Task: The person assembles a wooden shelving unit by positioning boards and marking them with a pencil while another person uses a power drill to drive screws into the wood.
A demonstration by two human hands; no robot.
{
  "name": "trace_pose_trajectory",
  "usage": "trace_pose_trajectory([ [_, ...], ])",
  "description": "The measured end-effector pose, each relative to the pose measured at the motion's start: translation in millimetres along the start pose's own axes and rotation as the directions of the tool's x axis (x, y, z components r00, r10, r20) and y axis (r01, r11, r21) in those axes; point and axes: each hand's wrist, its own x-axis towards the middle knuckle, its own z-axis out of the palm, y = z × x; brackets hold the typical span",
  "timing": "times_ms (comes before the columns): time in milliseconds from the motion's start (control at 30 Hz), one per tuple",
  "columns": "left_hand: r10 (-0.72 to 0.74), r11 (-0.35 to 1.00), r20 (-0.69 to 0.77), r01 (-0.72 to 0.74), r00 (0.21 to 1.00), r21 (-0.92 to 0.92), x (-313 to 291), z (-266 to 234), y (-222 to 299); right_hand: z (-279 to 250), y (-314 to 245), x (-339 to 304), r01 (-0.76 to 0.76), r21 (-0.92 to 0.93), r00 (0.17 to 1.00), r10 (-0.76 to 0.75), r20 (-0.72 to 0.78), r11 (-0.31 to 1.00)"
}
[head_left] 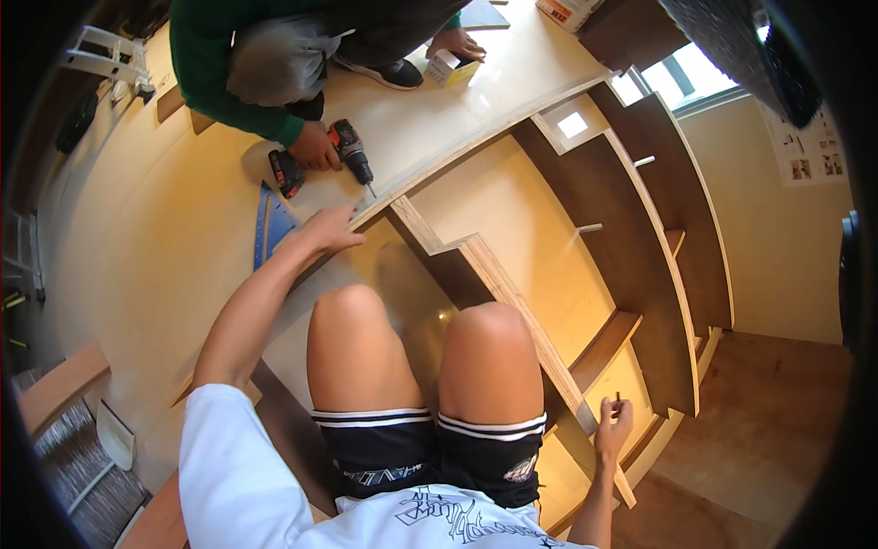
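Note:
My left hand reaches forward to the edge of the pale wooden panel, its fingers stretched out along it. Just beyond it, a co-worker's hand holds a black and red cordless drill, its bit pointing down near the panel's edge. Low on the right, my right hand is closed, with a small dark stick-like piece showing above the fingers. That hand is beside the lower end of a notched wooden upright. Beside my left forearm lies a blue triangular square.
Curved dark dividers with a short cross shelf stand to my right. The co-worker's other hand touches a small white and yellow box. A stepladder is at the far left. My bare knees are between the wooden parts.

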Motion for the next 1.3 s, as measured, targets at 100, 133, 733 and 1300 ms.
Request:
trace_pose_trajectory([
  [100,0.023,0.999,-0.031,-0.021,0.999,0.042,43,6,19,31,-26,2,0.064,0.099,0.995,-0.071,0.064,0.993],
  [133,0.008,0.995,-0.017,-0.006,1.0,0.095,50,11,25,41,-41,9,0.094,0.142,0.991,-0.107,0.082,0.985],
  [733,-0.078,0.984,-0.085,0.063,0.993,-0.165,56,30,25,120,-124,55,0.039,0.114,0.956,-0.07,0.286,0.993],
  [1300,-0.104,0.983,-0.271,0.057,0.957,-0.177,52,39,21,114,-114,74,0.259,0.109,0.826,-0.278,0.491,0.96],
])
